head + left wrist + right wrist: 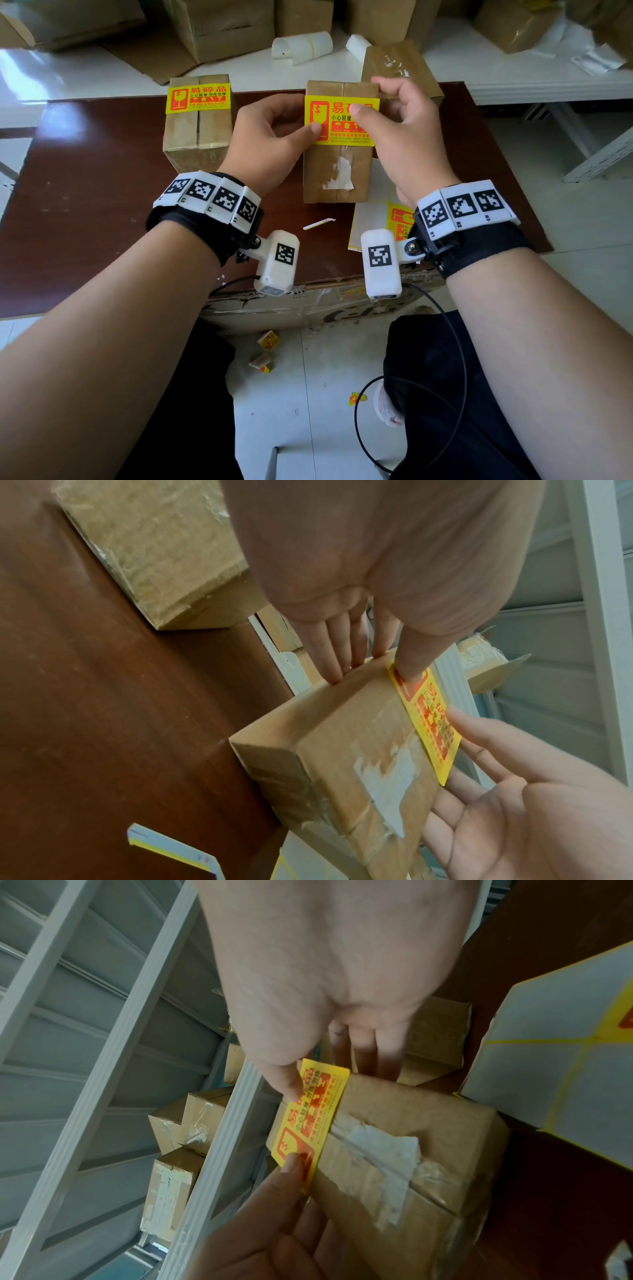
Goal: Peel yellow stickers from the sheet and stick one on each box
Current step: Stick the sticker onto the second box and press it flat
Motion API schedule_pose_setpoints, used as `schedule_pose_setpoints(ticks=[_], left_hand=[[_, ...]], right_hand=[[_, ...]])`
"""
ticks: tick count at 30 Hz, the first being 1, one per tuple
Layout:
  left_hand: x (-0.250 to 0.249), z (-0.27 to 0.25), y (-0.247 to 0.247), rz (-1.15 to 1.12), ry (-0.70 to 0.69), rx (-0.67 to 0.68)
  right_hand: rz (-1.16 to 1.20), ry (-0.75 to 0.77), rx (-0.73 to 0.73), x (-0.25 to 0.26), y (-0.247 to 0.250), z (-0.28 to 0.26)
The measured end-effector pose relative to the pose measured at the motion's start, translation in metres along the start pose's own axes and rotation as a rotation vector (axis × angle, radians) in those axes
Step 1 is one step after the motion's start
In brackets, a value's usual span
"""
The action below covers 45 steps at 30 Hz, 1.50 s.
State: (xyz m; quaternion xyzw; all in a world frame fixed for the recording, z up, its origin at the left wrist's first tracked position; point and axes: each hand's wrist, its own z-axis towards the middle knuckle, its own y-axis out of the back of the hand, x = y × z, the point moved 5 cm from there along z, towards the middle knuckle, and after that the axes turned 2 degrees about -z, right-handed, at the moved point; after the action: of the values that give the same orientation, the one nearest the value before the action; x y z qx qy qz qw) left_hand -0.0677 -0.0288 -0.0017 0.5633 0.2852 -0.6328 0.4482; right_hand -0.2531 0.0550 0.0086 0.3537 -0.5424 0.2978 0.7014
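Both thumbs pressing yellow sticker (340,120) onto box (337,171) (taped)

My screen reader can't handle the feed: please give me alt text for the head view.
Both hands press a yellow sticker onto the far end of the middle box, left hand thumb on its left edge, right hand thumb near its centre. A box already stickered stands to the left; the sticker sheet lies under the right wrist.
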Motion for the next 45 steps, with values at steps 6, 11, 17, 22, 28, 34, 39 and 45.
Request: schedule_pose_setpoints(ticks=[6,11,17,22,28,34,39,45], left_hand=[[-0.001,-0.001,-0.002,0.000,-0.003,0.092],[-0.006,-0.002,-0.002,-0.024,0.016,0.014],[-0.003,0.000,-0.005,-0.002,0.019,-0.009],[0.001,0.004,-0.003,0.021,0.031,-0.026],[0.001,0.002,-0.003,0.010,0.026,-0.032],[0.001,0.001,-0.003,0.123,0.013,-0.031],[0.003,0.001,0.001,0.221,-0.005,-0.044],[0.000,0.001,0.000,0.199,-0.022,0.003]], right_hand=[[-0.124,0.026,0.031,-0.002,-0.002,-0.003],[-0.232,0.065,0.069,-0.006,-0.003,-0.002],[-0.174,-0.015,0.151,-0.009,-0.004,0.003],[-0.161,-0.043,0.187,-0.003,-0.003,0.002],[-0.140,-0.017,0.136,0.000,-0.007,-0.001],[-0.215,0.027,0.134,-0.001,-0.008,-0.004],[-0.197,0.025,0.104,0.003,-0.004,-0.002],[-0.227,0.067,0.048,0.007,-0.002,-0.010]])
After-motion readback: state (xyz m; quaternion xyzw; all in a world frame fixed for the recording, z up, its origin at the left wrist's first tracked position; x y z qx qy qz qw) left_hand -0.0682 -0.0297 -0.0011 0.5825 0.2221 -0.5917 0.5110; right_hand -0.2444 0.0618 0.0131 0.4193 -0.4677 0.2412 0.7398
